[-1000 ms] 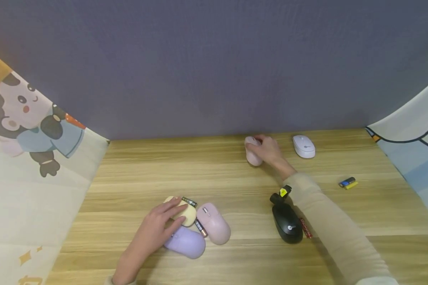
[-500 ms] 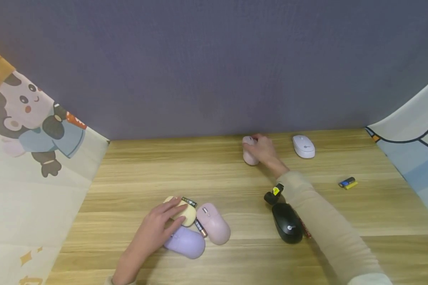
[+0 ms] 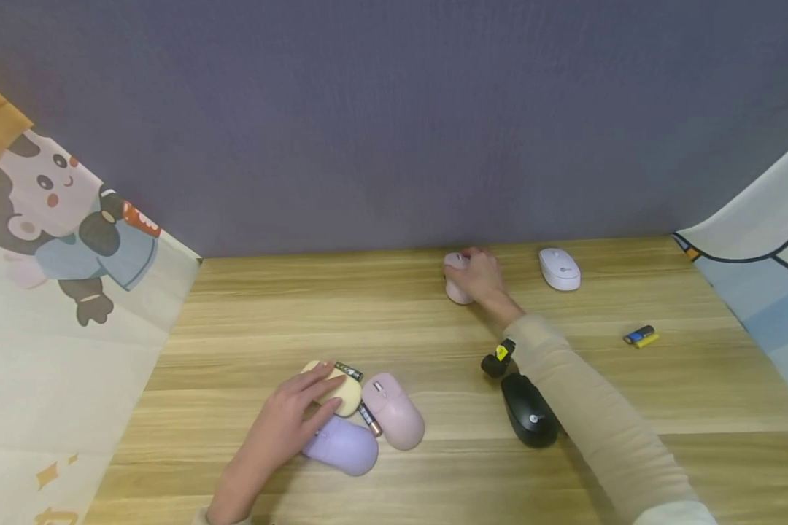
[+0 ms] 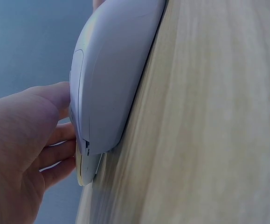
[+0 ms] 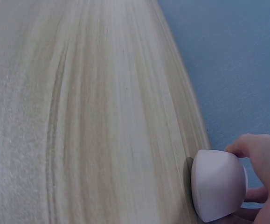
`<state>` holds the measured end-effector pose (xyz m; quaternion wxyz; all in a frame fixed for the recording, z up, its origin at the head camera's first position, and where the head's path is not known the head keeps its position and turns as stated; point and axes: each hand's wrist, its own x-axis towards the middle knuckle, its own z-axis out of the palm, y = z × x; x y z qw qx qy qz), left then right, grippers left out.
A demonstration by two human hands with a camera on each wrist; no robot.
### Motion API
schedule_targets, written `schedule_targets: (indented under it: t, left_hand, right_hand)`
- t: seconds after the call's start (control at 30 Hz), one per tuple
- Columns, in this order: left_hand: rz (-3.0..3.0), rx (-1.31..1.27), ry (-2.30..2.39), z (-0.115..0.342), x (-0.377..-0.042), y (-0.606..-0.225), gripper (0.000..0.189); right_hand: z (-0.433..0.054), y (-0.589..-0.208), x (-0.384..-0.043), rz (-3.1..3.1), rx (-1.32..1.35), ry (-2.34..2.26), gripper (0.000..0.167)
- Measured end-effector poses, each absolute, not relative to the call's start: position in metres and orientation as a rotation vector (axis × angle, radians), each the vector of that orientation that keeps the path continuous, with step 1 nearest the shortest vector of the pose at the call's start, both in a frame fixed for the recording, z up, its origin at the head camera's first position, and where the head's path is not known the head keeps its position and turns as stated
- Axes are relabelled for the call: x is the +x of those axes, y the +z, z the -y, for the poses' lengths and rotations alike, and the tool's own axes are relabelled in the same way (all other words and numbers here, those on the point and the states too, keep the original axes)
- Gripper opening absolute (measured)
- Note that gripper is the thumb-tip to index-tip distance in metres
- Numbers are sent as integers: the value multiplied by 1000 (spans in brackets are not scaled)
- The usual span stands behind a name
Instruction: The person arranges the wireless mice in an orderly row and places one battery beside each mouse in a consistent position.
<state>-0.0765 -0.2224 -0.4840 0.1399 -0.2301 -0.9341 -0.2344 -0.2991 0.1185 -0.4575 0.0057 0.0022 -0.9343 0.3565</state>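
Note:
Near the back edge of the table, my right hand grips a small pink computer mouse, its thumb and fingers on the mouse's sides. The right wrist view shows this mouse end-on, close over the wood. My left hand rests with spread, relaxed fingers on a yellow mouse. Just below those fingers lies a lavender mouse, which fills much of the left wrist view. A larger pink mouse lies to their right. Two batteries, one dark green and one black and copper, lie among these mice.
A white mouse sits at the back right. Below it lie a blue-black battery and a yellow one. A black mouse lies beside the right sleeve. A grey-blue panel stands behind the table.
My right hand has slid slightly left with the small pink mouse. The right sleeve now hides the red battery beside the black mouse. My left hand has stayed still.

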Motion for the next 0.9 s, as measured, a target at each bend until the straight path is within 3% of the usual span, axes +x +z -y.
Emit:
schedule_targets:
  t: [0.9]
  left_hand:
    - [2706,-656,-677,222,-76,-483,37]
  right_hand:
    - [-114,-462,-297,2888,4,1081,64]
